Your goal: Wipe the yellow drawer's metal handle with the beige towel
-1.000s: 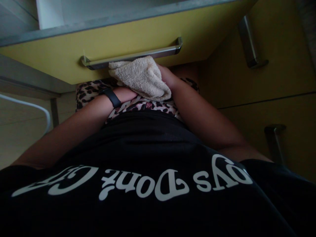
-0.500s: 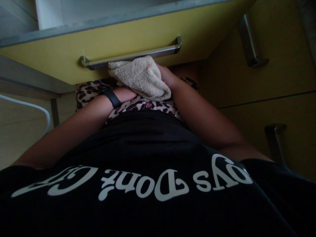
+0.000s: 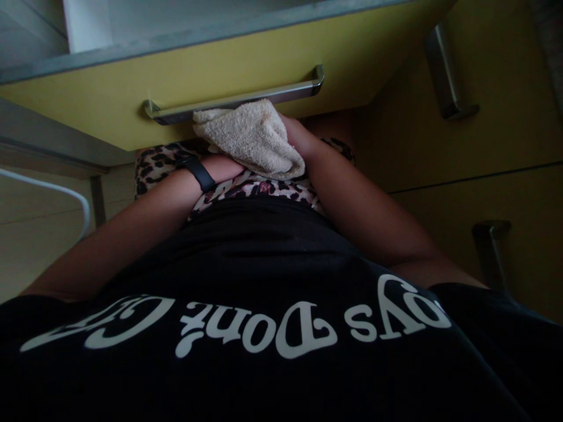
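Note:
A beige terry towel (image 3: 253, 138) is bunched in front of my waist, just below the steel handle (image 3: 233, 99) of a yellow drawer (image 3: 132, 88). My left hand (image 3: 231, 167) goes under the towel from the left; only the wrist shows, with a black band (image 3: 200, 173), and the fingers are hidden. From the right, my right hand (image 3: 299, 138) presses against the towel's side, its back showing and its fingers curled into the cloth.
The drawer stands pulled out toward me under a grey worktop edge (image 3: 176, 38). More yellow cabinet fronts with steel handles (image 3: 444, 76) fill the right side. A white curved tube (image 3: 53, 190) and pale floor lie at left. My black printed shirt fills the lower view.

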Motion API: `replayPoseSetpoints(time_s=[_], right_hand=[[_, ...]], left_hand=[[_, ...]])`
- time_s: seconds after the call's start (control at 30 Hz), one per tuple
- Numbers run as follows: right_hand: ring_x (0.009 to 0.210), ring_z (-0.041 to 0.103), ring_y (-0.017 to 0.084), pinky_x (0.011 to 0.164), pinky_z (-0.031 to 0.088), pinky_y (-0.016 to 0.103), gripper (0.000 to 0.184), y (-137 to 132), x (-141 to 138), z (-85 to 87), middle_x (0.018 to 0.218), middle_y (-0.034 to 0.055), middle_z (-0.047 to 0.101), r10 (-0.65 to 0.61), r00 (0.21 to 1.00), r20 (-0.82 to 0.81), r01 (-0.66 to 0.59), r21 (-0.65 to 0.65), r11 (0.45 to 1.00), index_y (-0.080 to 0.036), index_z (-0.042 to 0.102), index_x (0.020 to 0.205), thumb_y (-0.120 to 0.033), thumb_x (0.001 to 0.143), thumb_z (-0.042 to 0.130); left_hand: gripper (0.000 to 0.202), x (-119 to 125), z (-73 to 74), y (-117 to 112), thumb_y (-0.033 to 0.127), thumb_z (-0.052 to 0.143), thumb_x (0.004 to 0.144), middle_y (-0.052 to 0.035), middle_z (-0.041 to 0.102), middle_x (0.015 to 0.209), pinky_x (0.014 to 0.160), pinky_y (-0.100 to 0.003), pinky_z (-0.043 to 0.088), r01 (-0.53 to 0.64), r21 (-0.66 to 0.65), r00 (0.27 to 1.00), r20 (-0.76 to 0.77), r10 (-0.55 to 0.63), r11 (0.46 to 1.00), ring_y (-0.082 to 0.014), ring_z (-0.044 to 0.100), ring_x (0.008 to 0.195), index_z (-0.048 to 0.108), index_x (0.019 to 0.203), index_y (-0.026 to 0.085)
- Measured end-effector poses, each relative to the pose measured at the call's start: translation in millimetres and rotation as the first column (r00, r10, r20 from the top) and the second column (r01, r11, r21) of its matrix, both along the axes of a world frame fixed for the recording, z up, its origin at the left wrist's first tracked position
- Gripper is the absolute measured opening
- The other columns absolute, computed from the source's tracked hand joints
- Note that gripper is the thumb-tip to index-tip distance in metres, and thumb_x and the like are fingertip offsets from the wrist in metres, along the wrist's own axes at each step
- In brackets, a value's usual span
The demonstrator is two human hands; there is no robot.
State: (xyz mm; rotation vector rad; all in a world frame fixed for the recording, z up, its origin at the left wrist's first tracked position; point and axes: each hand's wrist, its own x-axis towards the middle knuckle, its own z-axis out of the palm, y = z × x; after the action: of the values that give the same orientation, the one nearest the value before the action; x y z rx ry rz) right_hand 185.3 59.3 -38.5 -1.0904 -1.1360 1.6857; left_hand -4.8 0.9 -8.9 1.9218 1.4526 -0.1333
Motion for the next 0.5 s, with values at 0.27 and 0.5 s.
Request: replayPoseSetpoints(time_s=[0.27, 0.5], right_hand=[[0.121, 0.07, 0.012, 0.131, 0.034, 0.043, 0.034, -6.1, 1.6, 14.2, 0.094, -0.0058, 0.077, 0.075, 0.997, 0.006, -0.074, -0.049, 0.996, -0.007, 0.073, 0.1, -0.03, 0.102, 0.048], [0.13, 0.065, 0.013, 0.134, 0.029, 0.042, 0.029, -13.5, 2.0, 28.7, 0.102, -0.0039, 0.078, 0.08, 0.996, 0.035, -0.077, -0.061, 0.995, -0.007, 0.073, 0.096, -0.023, 0.101, 0.05]], left_hand=[[0.063, 1.2, -0.2, -0.4, 0.052, 0.028, 0.097, -0.0072, 0.077, 0.113, 0.131, -0.039, 0.034, 0.029, 0.024, 0.999, -0.027, -0.028, 0.999, -0.0196, 0.063, 0.13, 0.074, 0.13, 0.025], [0.063, 1.0, 0.8, 0.2, 0.052, 0.028, 0.096, -0.0072, 0.077, 0.119, 0.13, -0.039, 0.037, 0.034, 0.012, 0.999, -0.036, -0.033, 0.999, -0.0193, 0.062, 0.134, 0.074, 0.13, 0.025]])
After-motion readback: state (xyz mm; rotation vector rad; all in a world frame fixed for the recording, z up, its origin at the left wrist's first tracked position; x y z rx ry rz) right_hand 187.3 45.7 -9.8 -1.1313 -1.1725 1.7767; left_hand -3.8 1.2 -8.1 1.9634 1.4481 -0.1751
